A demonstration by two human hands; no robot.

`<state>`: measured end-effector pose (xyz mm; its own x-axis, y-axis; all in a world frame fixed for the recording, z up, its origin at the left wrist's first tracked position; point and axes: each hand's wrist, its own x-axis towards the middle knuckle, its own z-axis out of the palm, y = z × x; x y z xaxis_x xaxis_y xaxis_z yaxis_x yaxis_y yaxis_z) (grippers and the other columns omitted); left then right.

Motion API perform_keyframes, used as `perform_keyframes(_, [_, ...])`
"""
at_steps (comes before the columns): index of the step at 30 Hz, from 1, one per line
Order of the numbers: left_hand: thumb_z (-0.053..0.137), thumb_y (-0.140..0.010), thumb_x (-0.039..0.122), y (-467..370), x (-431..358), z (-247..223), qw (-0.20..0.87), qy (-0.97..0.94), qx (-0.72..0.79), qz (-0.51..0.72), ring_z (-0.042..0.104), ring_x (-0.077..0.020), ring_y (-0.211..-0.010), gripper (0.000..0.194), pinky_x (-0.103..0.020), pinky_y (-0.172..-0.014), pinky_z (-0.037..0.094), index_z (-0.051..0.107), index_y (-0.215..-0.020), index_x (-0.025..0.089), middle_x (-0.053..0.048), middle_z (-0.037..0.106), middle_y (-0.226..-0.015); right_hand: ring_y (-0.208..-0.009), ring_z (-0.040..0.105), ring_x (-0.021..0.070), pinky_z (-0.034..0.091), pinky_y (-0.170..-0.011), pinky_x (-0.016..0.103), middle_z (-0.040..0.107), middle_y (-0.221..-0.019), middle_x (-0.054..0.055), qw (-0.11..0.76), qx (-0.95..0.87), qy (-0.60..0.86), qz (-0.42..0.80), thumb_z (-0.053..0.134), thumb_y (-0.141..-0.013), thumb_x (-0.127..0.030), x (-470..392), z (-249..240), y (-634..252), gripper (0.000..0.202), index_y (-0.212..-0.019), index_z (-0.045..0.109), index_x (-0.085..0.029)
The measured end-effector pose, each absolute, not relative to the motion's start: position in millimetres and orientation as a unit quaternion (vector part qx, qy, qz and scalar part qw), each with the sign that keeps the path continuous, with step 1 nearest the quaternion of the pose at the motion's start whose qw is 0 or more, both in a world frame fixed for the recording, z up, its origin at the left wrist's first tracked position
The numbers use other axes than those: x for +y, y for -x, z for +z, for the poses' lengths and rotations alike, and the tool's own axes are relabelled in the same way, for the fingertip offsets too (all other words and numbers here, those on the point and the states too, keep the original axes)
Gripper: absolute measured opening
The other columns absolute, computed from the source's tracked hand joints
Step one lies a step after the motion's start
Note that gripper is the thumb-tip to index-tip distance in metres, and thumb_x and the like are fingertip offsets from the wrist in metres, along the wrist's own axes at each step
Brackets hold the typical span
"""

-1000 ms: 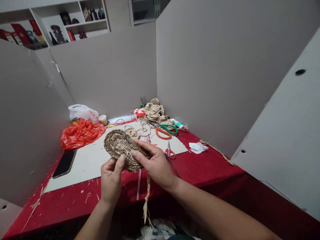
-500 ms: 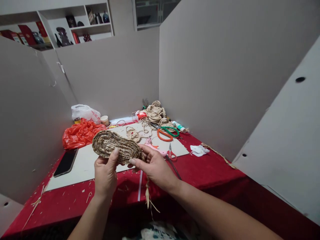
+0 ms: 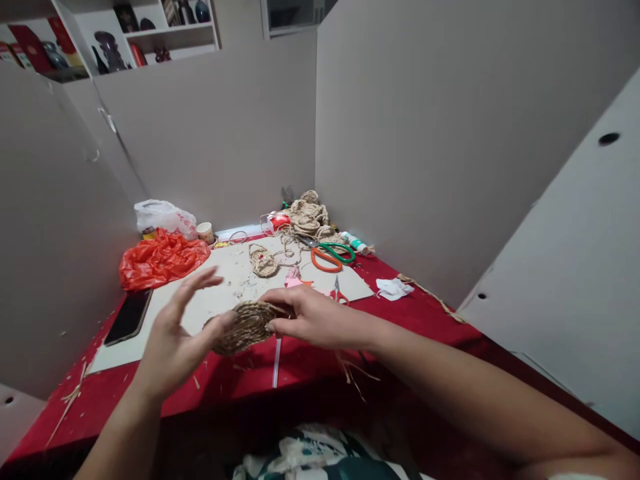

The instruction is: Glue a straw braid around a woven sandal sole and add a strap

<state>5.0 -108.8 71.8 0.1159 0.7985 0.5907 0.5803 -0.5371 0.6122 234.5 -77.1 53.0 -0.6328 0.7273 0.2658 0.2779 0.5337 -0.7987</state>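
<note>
Though aslant, woven oval [image 3: 249,325] mostly crosswise

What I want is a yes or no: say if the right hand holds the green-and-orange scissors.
No, the right hand grips the woven piece, while the scissors lie apart from it.

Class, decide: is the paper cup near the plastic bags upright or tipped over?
Upright. The paper cup shows its rim at the top, with its wall running down below it.

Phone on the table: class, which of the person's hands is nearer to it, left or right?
Left. The left hand is just right of the phone; the right hand is much farther right, holding the right end of the woven piece.
</note>
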Motion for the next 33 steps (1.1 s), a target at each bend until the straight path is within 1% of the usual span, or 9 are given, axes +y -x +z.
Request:
perform_keyframes(3, [0.068,-0.078,0.036,-16.3,-112.5,77.9,0.194,-0.818,0.451,0.301,0.06,-0.0213,-0.104,0.05,-0.032,-0.092,0.043,0.051,-0.124,0.026,-0.004,0.067,-0.11,-0.076,0.057,0.0128,0.043,-0.069,0.023,0.064,-0.085,0.001,0.26,-0.852,0.282,0.356,0.055,-0.08,-0.009,-81.2,55.6,-231.7,0.027,-0.105,0.064,-0.015])
perform_keyframes(6, [0.062,-0.082,0.034,-23.1,-109.7,73.9,0.261,-0.818,0.452,0.24,0.062,-0.0174,-0.082,0.031,-0.027,-0.074,0.046,0.055,-0.11,0.023,-0.001,0.068,-0.092,-0.074,0.057,0.0128,0.043,-0.066,0.023,0.064,-0.084,0.001,0.249,-0.853,0.271,0.369,0.055,-0.081,-0.012,-83.6,58.0,-230.3,0.024,-0.104,0.065,-0.014])
perform_keyframes(9, [0.063,-0.082,0.032,-24.9,-105.7,65.9,0.311,-0.786,0.46,0.271,0.058,-0.015,-0.072,0.025,-0.025,-0.065,0.044,0.055,-0.103,0.021,0.001,0.065,-0.083,-0.071,0.057,0.0125,0.045,-0.064,0.022,0.062,-0.078,0.0,0.265,-0.828,0.285,0.404,0.059,-0.08,-0.014,-83.1,58.1,-232.3,0.021,-0.099,0.065,-0.012])
perform_keyframes(13, [0.066,-0.08,0.032,-27.2,-102.7,56.3,0.398,-0.728,0.43,0.355,0.059,-0.0148,-0.078,0.029,-0.025,-0.071,0.047,0.056,-0.105,0.02,0.0,0.067,-0.089,-0.071,0.061,0.0127,0.05,-0.068,0.025,0.064,-0.083,0.002,0.326,-0.768,0.269,0.481,0.061,-0.08,-0.018,-85.0,54.1,-236.5,0.027,-0.106,0.064,-0.013])
perform_keyframes(18, [0.071,-0.076,0.029,-29.8,-99.7,51.1,0.44,-0.666,0.423,0.429,0.061,-0.0129,-0.076,0.03,-0.022,-0.071,0.048,0.06,-0.101,0.019,0.0,0.069,-0.085,-0.067,0.063,0.0128,0.051,-0.065,0.026,0.067,-0.089,0.005,0.367,-0.768,0.292,0.436,0.057,-0.087,-0.033,-86.8,51.5,-242.1,0.036,-0.116,0.062,-0.013])
perform_keyframes(23, [0.08,-0.066,0.028,-17.9,-86.1,50.4,0.508,-0.544,0.449,0.494,0.062,-0.0113,-0.056,0.043,-0.019,-0.053,0.048,0.058,-0.102,0.021,0.002,0.069,-0.07,-0.075,0.066,0.016,0.052,-0.072,0.03,0.068,-0.095,0.011,0.422,-0.734,0.384,0.369,0.042,-0.093,-0.039,-64.8,46.2,-264.6,0.043,-0.12,0.057,-0.008])
perform_keyframes(28, [0.081,-0.061,0.022,-5.6,-63.4,42.0,0.555,-0.429,0.446,0.556,0.063,-0.0114,-0.054,0.038,-0.019,-0.05,0.051,0.061,-0.093,0.02,0.003,0.071,-0.07,-0.091,0.062,0.0219,0.046,-0.079,0.03,0.068,-0.099,0.011,0.209,-0.83,0.514,0.058,0.053,-0.089,-0.034,-42.9,20.4,-284.6,0.027,-0.102,0.065,-0.014])
perform_keyframes(30, [0.08,-0.06,0.02,-4.6,-57.0,38.2,0.566,-0.407,0.443,0.564,0.063,-0.0111,-0.054,0.034,-0.019,-0.051,0.052,0.063,-0.09,0.018,0.003,0.07,-0.07,-0.092,0.061,0.0239,0.045,-0.079,0.031,0.067,-0.098,0.013,0.131,-0.842,0.523,0.001,0.057,-0.086,-0.031,-39.4,9.8,-284.2,0.024,-0.099,0.064,-0.013])
perform_keyframes(33, [0.079,-0.059,0.016,-5.2,-51.7,34.8,0.58,-0.391,0.436,0.566,0.065,-0.011,-0.057,0.033,-0.019,-0.053,0.053,0.065,-0.089,0.017,0.002,0.071,-0.073,-0.096,0.059,0.0281,0.043,-0.082,0.035,0.066,-0.1,0.017,0.11,-0.839,0.533,-0.017,0.055,-0.086,-0.027,-36.3,1.0,-278.9,0.022,-0.1,0.063,-0.011])
